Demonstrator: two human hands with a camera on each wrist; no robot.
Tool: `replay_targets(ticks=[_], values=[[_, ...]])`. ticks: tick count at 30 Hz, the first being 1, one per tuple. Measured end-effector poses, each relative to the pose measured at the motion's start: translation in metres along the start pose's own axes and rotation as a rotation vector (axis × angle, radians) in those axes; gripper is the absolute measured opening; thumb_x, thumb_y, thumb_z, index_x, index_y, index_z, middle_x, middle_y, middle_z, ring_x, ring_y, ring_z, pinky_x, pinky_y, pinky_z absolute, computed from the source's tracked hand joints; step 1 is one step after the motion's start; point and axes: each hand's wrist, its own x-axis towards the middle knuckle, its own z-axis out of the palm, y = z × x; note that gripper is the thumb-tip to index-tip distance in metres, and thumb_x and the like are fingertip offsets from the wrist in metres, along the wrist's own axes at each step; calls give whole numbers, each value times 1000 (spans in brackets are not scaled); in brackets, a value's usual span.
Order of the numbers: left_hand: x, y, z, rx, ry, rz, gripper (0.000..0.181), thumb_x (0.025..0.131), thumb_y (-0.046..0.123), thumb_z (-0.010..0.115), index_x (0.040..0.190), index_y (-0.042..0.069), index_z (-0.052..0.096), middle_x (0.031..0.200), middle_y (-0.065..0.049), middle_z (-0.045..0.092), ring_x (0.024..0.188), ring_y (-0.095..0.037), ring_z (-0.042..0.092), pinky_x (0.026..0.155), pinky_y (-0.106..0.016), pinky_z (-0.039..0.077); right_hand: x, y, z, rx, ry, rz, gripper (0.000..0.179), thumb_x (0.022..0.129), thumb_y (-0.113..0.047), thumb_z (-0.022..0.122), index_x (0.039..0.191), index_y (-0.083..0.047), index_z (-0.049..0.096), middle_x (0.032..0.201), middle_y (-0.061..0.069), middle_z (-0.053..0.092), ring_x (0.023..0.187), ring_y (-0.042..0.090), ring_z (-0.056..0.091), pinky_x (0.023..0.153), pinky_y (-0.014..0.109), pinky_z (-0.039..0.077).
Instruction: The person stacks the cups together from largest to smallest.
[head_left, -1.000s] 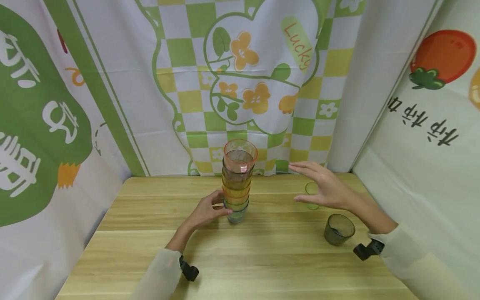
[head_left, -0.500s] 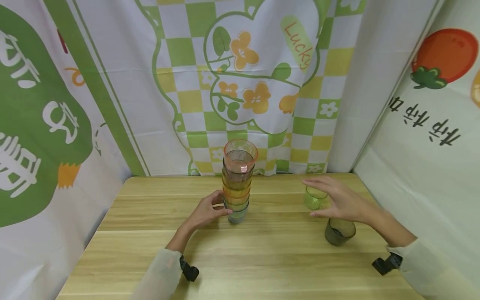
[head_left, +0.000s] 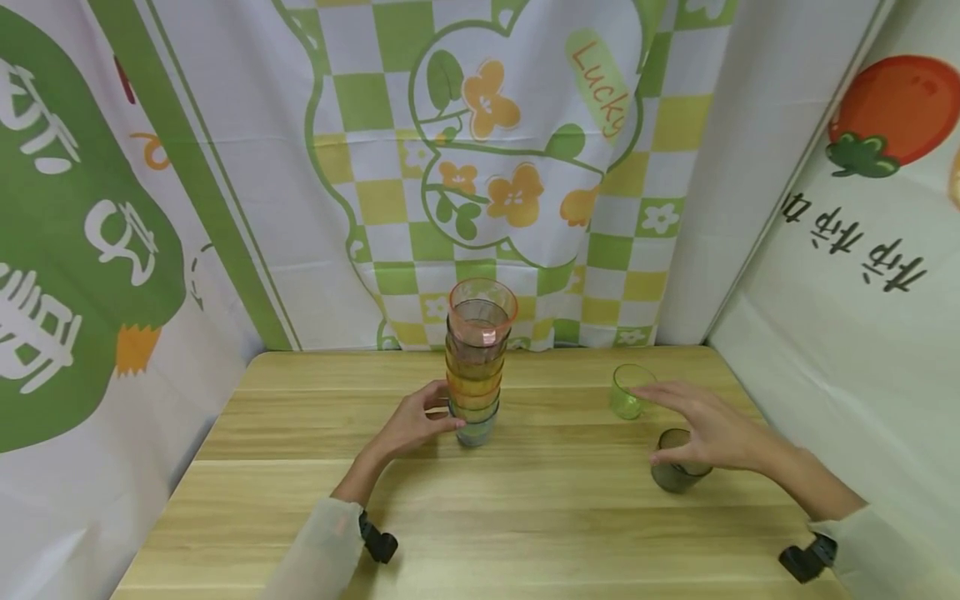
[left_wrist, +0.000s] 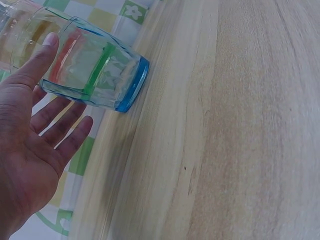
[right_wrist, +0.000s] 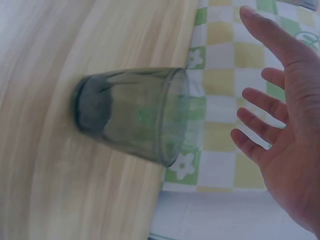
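A tall stack of clear coloured cups [head_left: 477, 367] stands upright on the table, orange-red at the top and bluish at the bottom. Around its lower part my left hand [head_left: 412, 423] rests loosely, thumb in front and fingers spread; firm contact cannot be made out. In the left wrist view the lowest cup [left_wrist: 107, 70] shows a blue base. My right hand [head_left: 720, 433], fingers spread and holding nothing, hovers above a dark grey cup [head_left: 675, 477], which it partly covers in the head view. The right wrist view shows this grey cup [right_wrist: 130, 112] apart from the fingers.
A green cup [head_left: 626, 404] stands behind the grey one, near my right fingertips. The wooden table [head_left: 525, 525] ends at a checkered cloth [head_left: 390, 200] at the back. Printed cloth walls [head_left: 825, 292] rise on both sides.
My right hand has moved right and toward me, past the green cup and over the grey cup. My left hand and the stack have stayed in place.
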Motion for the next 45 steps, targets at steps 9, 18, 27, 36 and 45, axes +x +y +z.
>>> replay_targets(ticks=[9, 18, 27, 36, 45], values=[[1, -1, 0, 27, 8, -12, 67, 94, 19, 85, 151, 10, 52, 149, -15, 58, 136, -38, 59, 110, -47, 56, -21, 6, 2, 27, -86, 101, 95, 63, -40, 102, 140, 1, 64, 136, 24, 67, 120, 49, 63, 92, 70, 55], [0, -2, -1, 19, 11, -22, 67, 94, 19, 85, 152, 10, 52, 149, -15, 58, 136, -38, 59, 111, -48, 55, -42, 19, 11, -5, -104, 97, 98, 60, -50, 101, 137, -1, 66, 131, 19, 71, 115, 45, 67, 88, 66, 59], [-1, 0, 0, 19, 11, -25, 68, 93, 19, 85, 152, 9, 52, 148, -15, 59, 135, -38, 60, 111, -50, 55, -52, 27, 16, 46, -180, 150, 96, 66, -53, 99, 138, 1, 64, 131, 16, 71, 114, 42, 68, 89, 58, 61], [0, -1, -1, 16, 8, -14, 69, 93, 23, 86, 152, 11, 52, 148, -14, 59, 135, -38, 60, 109, -46, 57, -54, 32, 18, 142, -221, 144, 92, 73, -44, 98, 138, 8, 61, 125, 18, 72, 101, 30, 72, 80, 40, 65], [0, -2, 0, 5, 12, -8, 67, 94, 19, 85, 152, 9, 52, 148, -16, 59, 136, -41, 59, 112, -53, 54, -52, 29, 17, 160, -236, 173, 89, 73, -41, 98, 138, 7, 62, 124, 19, 72, 101, 30, 72, 80, 41, 66]])
